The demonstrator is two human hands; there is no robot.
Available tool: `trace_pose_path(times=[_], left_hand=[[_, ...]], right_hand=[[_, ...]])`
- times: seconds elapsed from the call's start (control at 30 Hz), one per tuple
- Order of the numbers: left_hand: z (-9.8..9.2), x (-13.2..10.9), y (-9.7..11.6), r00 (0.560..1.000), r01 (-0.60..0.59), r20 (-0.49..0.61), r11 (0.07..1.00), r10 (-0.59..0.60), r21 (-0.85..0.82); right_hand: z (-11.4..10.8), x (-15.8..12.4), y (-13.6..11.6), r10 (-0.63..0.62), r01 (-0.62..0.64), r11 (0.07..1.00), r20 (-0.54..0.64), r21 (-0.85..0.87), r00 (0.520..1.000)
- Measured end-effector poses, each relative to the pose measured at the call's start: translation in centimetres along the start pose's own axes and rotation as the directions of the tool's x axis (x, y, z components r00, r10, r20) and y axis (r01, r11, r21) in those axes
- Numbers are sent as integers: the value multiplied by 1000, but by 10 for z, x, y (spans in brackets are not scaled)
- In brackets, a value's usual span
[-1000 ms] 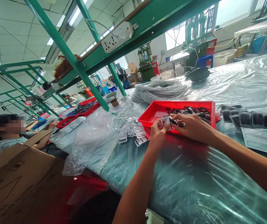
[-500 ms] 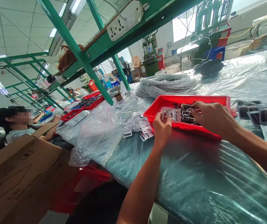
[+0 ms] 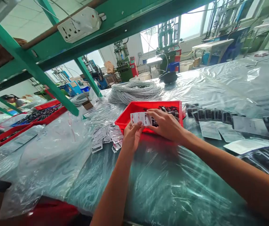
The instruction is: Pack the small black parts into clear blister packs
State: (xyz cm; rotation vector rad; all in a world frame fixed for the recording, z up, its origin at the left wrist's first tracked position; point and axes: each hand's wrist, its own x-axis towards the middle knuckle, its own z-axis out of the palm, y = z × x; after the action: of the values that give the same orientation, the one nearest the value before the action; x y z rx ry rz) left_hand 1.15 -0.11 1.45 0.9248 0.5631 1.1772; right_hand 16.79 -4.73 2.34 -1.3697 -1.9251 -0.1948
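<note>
My left hand (image 3: 131, 136) pinches a small clear plastic bag (image 3: 139, 118) and holds it up at the near rim of a red tray (image 3: 125, 117). My right hand (image 3: 166, 124) rests over the tray with fingers curled, touching the bag's right end and the small black parts (image 3: 172, 110) heaped in the tray. Whether its fingers hold a part is hidden. A heap of empty clear bags (image 3: 106, 138) lies just left of my left hand.
A row of filled bags (image 3: 209, 114) and paper sheets (image 3: 219, 134) lie right of the tray. A grey cable coil (image 3: 134, 91) sits behind it. Green frame posts (image 3: 54, 91) rise at left, with more red trays (image 3: 42, 114) beyond. Plastic film covers the table (image 3: 172, 182).
The view has swung right and down, so the person and cardboard box at left are out of sight. My right hand has come back from the tray's parts to the bag in my left hand.
</note>
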Motion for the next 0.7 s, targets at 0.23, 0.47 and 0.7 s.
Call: trace_pose_path(times=[0.23,0.47,0.7], left_hand=[[-5,6,-6,995,-92,-30,986,97,137],[-19,9,5,984,-171,120,887,132,428],[-31,17,20,867,-285,-12,515,498,808]], right_hand=[[11,-3,-9,72,-77,982,40,175,997],[15,0,4,67,-105,898,104,428,992],[8,8,28,169,-162,950,-1,268,986]])
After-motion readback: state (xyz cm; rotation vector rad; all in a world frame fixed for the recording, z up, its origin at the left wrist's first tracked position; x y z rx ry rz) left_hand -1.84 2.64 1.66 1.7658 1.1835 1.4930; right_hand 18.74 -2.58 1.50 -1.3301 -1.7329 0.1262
